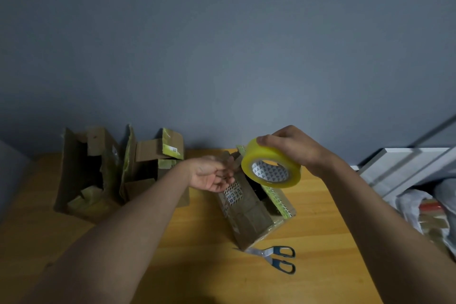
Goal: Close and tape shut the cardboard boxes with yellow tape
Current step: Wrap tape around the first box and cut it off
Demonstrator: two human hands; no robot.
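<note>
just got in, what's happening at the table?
A person is taping boxes. Their right hand grips the yellow tape roll in the air above the nearest cardboard box, which looks partly open. The left hand is palm-up beside the roll, fingers loosely curled. Two more boxes stand open at the left. Scissors lie on the wooden table, untouched.

no wording legible anywhere. white label point(233, 192) with black hatched border and dark characters on near box point(249, 217), right of centre: too blurred to read. small white sticker point(174, 149) on yellow-green flap of far box point(158, 168): unreadable. black-and-white triangle pattern, no letters, inside core of tape roll point(271, 166).
</note>
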